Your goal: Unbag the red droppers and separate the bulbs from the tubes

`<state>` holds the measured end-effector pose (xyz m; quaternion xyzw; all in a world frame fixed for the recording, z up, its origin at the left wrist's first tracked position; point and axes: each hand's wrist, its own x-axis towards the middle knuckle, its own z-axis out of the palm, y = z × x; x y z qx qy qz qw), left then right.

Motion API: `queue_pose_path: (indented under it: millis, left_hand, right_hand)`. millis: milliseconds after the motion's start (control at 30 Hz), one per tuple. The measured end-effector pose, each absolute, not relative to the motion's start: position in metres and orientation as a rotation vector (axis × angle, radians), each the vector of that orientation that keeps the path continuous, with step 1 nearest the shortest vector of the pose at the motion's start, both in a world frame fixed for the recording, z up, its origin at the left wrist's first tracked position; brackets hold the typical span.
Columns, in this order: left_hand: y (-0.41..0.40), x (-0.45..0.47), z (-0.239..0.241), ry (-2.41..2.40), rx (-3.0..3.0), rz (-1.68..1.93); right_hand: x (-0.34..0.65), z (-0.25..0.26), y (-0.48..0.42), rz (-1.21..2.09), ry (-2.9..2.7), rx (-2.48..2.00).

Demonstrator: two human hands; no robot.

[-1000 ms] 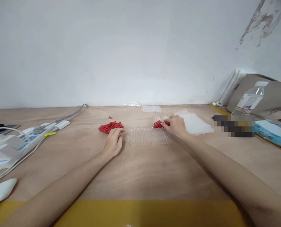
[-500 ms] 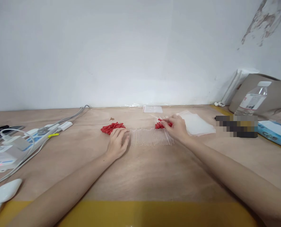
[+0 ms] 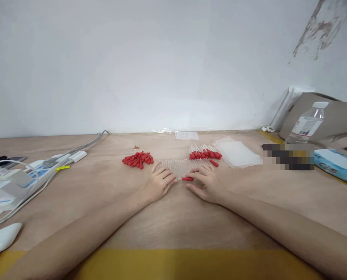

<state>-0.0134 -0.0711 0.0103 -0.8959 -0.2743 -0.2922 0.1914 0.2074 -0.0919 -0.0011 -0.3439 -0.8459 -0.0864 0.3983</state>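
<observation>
My left hand [image 3: 161,182] is closed at the fingertips on a dropper: a thin clear tube with a red rubber bulb [image 3: 187,179] on its right end. Beside that bulb is my right hand [image 3: 206,182], its thumb and forefinger apart on either side of it; I cannot tell whether they touch it. Just beyond both hands lies a row of clear tubes [image 3: 179,167], partly covered by my fingers. Past my right hand are several droppers with red bulbs [image 3: 204,154], and one red bulb [image 3: 214,163] lies apart by my knuckles. Loose red bulbs [image 3: 137,159] form a pile on the left.
Clear plastic bags [image 3: 239,153] lie at the right, and a small white packet [image 3: 186,135] is near the wall. A water bottle [image 3: 306,126] and a blue tissue pack [image 3: 338,165] stand farther right. A power strip [image 3: 37,175] with cables runs along the left.
My right hand has come back from the droppers toward the middle and opened. My left hand has shifted right and nearer, and a dropper now shows at its fingertips.
</observation>
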Motion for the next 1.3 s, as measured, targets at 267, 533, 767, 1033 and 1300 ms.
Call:
queue_pose_path:
  millis: [267, 533, 767, 1033, 1300]
  left_hand:
    - [-0.076, -0.008, 0.015, -0.713, -2.562, -0.736]
    - [-0.076, -0.011, 0.013, -0.645, -2.682, -0.764]
    - [-0.080, -0.015, 0.012, -0.716, -2.714, -0.819]
    - [-0.069, -0.041, 0.018, -1.225, -2.601, -1.006]
    - [-0.038, -0.061, 0.007, -1.566, -2.336, -1.150]
  right_hand:
    - [0.192, 0.002, -0.089, -0.463, -2.196, -0.817]
    - [0.204, -0.004, -0.085, -0.676, -2.287, -0.637]
    - [0.207, 0.002, -0.091, -0.669, -2.306, -0.512]
    - [0.243, 0.008, -0.074, -0.589, -2.019, -0.944]
    - [0.282, 0.004, -0.042, -0.041, -1.709, -1.547]
